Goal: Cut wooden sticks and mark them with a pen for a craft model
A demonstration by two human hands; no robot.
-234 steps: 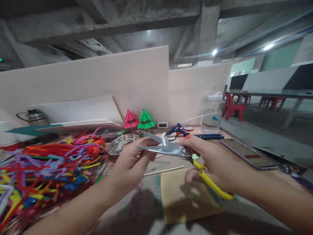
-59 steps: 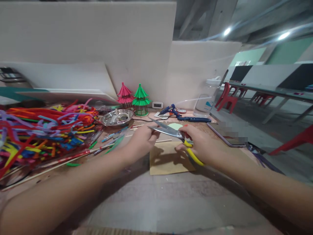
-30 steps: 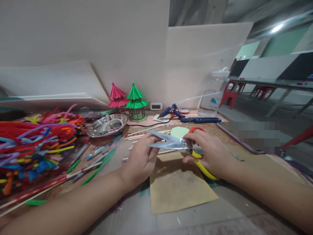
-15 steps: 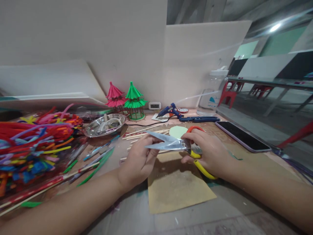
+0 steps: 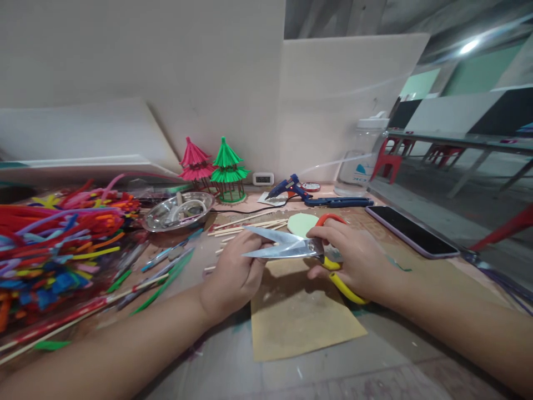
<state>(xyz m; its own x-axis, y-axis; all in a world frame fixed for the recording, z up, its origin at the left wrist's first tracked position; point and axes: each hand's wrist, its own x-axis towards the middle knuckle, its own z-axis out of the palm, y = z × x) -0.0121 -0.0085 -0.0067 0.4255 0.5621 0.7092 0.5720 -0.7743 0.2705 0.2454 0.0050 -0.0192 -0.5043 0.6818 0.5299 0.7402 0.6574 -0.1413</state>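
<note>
My right hand [image 5: 353,255] grips a pair of scissors [image 5: 287,248] with red and yellow handles. The blades are parted and point left, towards my left hand [image 5: 237,272]. The fingers of that hand are curled together behind the blades, and what they hold, if anything, is hidden. Below both hands lies a tan square of paper-like sheet [image 5: 306,322]. A pale green disc [image 5: 303,223] rests just behind the scissors. Thin wooden sticks [image 5: 233,228] lie behind my left hand.
Colourful pipe cleaners [image 5: 58,244] pile up at the left, near a metal bowl [image 5: 156,222]. Behind stand a pink pagoda model [image 5: 195,164] and a green pagoda model [image 5: 227,175]. A glue gun [image 5: 287,186], pliers [image 5: 341,203], a water bottle [image 5: 358,161] and a phone [image 5: 408,230] are further right.
Very little differs. The scissors' blade tips sit slightly further left and the blades look a touch wider apart; the view has shifted a little.
</note>
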